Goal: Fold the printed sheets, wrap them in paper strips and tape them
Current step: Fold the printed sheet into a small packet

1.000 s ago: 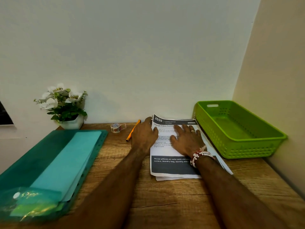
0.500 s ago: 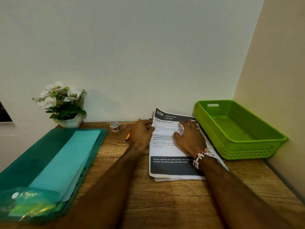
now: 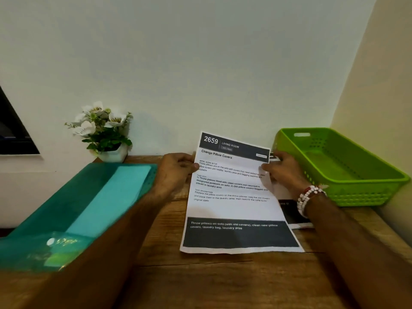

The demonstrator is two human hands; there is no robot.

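Observation:
A printed sheet point(image 3: 234, 204) with a dark header reading "2659 Living Room" is lifted at its far end, while its near edge rests on the wooden table point(image 3: 200, 282). My left hand point(image 3: 176, 172) pinches the sheet's upper left edge. My right hand point(image 3: 283, 172), with a bead bracelet at the wrist, grips its upper right edge. Another printed sheet point(image 3: 289, 210) lies flat underneath, showing at the right. The tape roll and the orange pen are hidden behind my left hand.
A green perforated basket point(image 3: 347, 188) stands at the right against the corner walls. A teal folder point(image 3: 73, 210) with light teal paper point(image 3: 111, 197) lies at the left. A small white pot of flowers point(image 3: 104, 132) stands at the back left.
Both hands have gone from pressing flat on the stack to gripping the top sheet's side edges, and its far end has risen off the stack toward me.

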